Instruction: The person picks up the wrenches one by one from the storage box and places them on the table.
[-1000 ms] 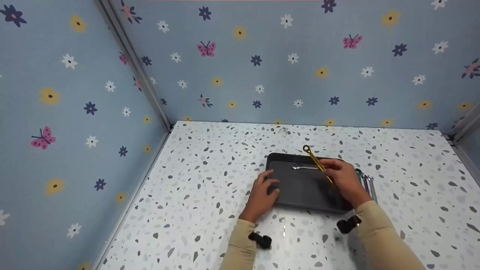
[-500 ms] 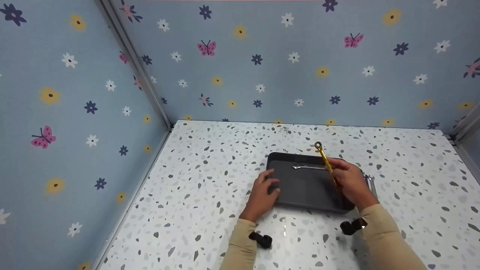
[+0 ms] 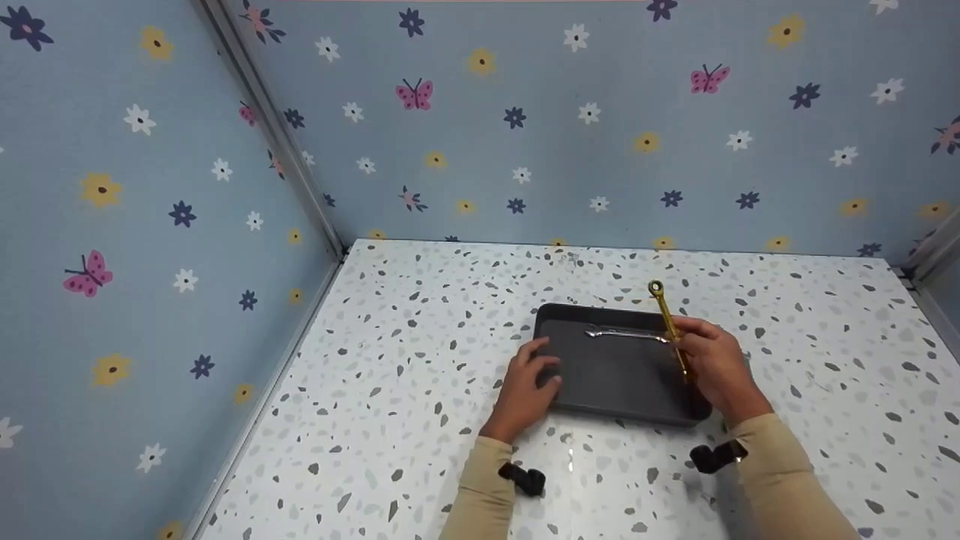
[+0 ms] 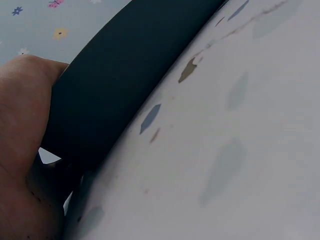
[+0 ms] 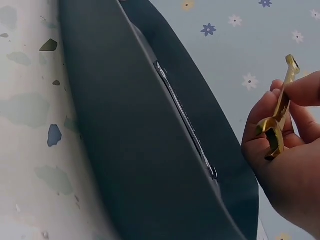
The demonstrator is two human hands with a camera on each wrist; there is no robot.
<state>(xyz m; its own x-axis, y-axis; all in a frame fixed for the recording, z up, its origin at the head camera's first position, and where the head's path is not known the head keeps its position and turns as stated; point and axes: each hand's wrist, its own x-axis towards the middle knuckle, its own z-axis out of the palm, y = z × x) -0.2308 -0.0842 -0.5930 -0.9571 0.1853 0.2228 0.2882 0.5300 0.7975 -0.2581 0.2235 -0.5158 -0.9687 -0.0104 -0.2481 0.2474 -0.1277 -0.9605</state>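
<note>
My right hand (image 3: 718, 369) pinches a gold combination wrench (image 3: 670, 326) and holds it tilted over the right side of a dark grey tray (image 3: 622, 415). In the right wrist view the open end of the gold wrench (image 5: 272, 135) faces the camera, with thumb and fingers around its shaft. A silver wrench (image 3: 627, 334) lies inside the tray along its back wall. My left hand (image 3: 520, 391) grips the tray's left rim, fingers curled over it. In the left wrist view that hand (image 4: 25, 130) is against the tray's dark wall (image 4: 115, 75).
The tray rests on a white speckled tabletop (image 3: 405, 360). Blue flowered panels (image 3: 480, 135) stand behind and to the left, with a metal corner post (image 3: 274, 127) between them. My right hand covers most of the spot beside the tray's right side.
My right hand has moved right with the gold wrench, which now stands steeper. It hides the wrenches seen earlier right of the tray. My left hand has stayed in place.
</note>
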